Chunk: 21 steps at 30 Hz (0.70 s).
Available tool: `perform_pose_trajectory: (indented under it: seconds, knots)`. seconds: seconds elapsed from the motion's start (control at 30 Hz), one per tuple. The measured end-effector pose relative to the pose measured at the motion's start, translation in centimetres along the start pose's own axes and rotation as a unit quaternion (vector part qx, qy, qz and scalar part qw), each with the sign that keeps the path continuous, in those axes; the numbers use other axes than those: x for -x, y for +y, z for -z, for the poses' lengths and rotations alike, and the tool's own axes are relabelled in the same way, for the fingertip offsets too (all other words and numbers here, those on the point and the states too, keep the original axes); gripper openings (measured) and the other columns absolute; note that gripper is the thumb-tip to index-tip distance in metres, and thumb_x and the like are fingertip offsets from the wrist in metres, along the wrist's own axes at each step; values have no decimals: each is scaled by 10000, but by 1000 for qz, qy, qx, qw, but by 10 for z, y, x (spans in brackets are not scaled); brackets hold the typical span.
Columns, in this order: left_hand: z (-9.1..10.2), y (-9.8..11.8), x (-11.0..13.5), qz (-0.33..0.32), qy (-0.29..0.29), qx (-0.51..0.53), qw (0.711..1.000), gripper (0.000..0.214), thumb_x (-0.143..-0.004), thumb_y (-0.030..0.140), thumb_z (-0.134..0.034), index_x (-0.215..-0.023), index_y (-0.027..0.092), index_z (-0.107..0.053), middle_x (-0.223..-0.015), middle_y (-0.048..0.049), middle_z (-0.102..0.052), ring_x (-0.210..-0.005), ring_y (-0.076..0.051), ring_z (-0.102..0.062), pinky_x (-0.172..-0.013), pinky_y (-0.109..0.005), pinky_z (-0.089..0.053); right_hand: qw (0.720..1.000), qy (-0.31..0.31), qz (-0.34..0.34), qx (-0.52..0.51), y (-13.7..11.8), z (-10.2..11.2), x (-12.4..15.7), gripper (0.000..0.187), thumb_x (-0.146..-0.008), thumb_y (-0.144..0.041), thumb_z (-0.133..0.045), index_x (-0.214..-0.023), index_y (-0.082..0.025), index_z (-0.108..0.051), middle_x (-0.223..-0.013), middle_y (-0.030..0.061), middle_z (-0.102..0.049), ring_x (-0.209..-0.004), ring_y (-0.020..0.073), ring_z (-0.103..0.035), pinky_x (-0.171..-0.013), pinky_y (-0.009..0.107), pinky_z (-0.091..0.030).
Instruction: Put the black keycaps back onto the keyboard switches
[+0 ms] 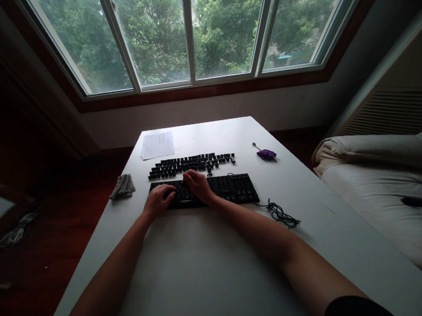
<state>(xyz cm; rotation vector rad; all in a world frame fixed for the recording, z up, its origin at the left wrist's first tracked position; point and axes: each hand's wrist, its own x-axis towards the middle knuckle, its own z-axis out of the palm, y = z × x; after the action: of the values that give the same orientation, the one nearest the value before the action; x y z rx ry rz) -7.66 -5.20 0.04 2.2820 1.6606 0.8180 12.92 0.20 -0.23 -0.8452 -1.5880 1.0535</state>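
Observation:
A black keyboard (233, 188) lies flat on the white table. My left hand (158, 199) rests over its left end, fingers laid on top and thumb apart from them. Toward the keyboard's upper middle, my right hand (197, 183) has its fingers pinched together, pointing down at the keys; whatever is between the fingertips is too dark and small to name. Just beyond the keyboard stand rows of loose black keycaps (174, 167). A small ring-shaped item (210, 174) sits beside my right hand, between the keycaps and the keyboard.
The keyboard's cable (281, 213) lies bundled at right. A grey cloth (122, 186) is near the left edge of the table (207, 269). At the back are a printed sheet (157, 145) and a purple item with a stick (266, 154). A cushioned seat (369, 196) stands right.

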Motion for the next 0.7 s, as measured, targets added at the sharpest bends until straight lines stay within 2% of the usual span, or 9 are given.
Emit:
perform_pose_trajectory:
  seconds: [0.43,0.7]
  knots:
    - [0,0,0,-8,9,0,1000,275,-908,401,-552,-1101,258,-685,-1099,-55,-701,-1046,-257,-631,-933,-403,-502,999,-41,8,-22,-2,0,1,378,-890,-572,-554,-829,-201,-587,-640,-9,-603,-593,147,-600,-584,259,-483]
    - [-1,-4,0,20,13,15,1000,280,-897,394,-558,-1102,247,-679,-1132,-56,-702,-1052,-248,-645,-917,-384,-519,998,-66,22,0,0,-1,1,277,-881,-476,-584,-892,-201,-608,-700,-2,-646,-639,150,-637,-616,255,-490]
